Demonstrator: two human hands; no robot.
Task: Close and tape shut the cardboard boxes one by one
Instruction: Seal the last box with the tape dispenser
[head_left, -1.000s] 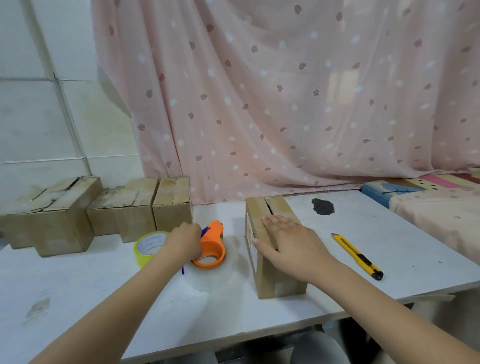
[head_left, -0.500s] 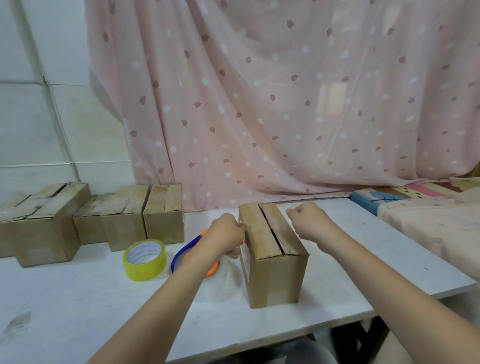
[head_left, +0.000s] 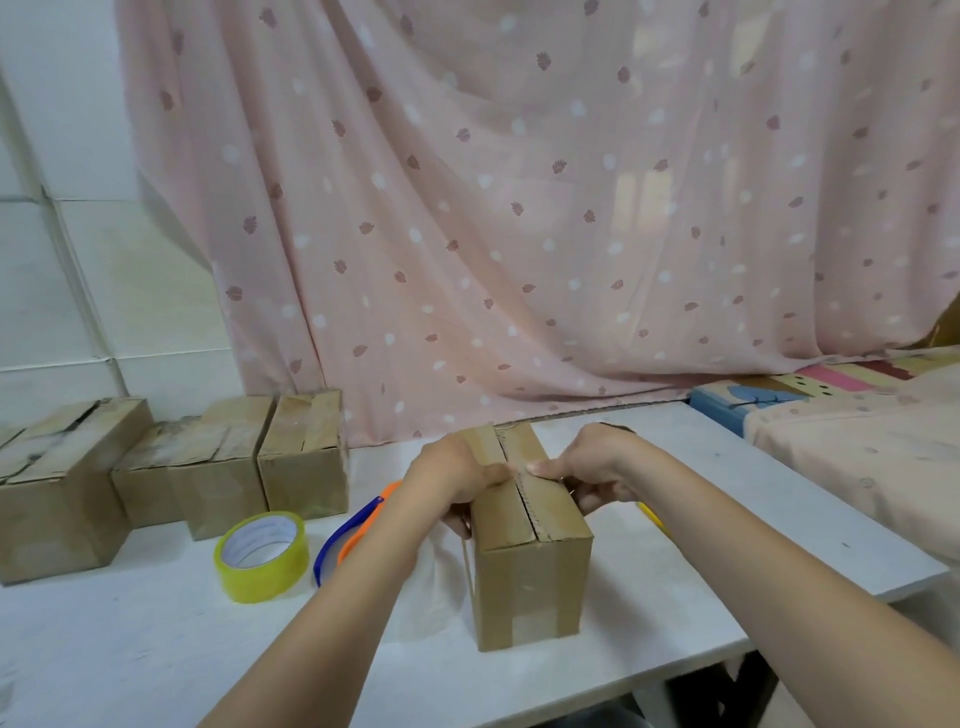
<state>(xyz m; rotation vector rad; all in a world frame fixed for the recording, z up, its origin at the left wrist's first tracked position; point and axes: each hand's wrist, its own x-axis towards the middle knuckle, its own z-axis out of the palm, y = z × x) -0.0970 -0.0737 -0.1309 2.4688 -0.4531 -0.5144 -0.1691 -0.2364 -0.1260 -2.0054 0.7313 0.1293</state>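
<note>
A small brown cardboard box (head_left: 530, 577) stands upright on the white table (head_left: 156, 649), its two top flaps folded down and meeting at a centre seam. My left hand (head_left: 457, 478) grips the box's left upper side, thumb pressed on the left flap. My right hand (head_left: 592, 467) clasps the right side, thumb on the right flap at the seam. An orange and blue tape dispenser (head_left: 348, 535) lies just left of the box, partly hidden by my left forearm. A yellow roll of tape (head_left: 260, 556) rests further left.
Three closed cardboard boxes (head_left: 218, 467) line the wall at the left. A yellow utility knife (head_left: 652, 514) peeks out behind my right wrist. A pink curtain (head_left: 519, 208) hangs behind the table, and a padded bed edge (head_left: 857, 441) lies to the right.
My left hand has let go of the tape dispenser and moved onto the box. Both hands have come together on the top flaps, and the view has tilted upward.
</note>
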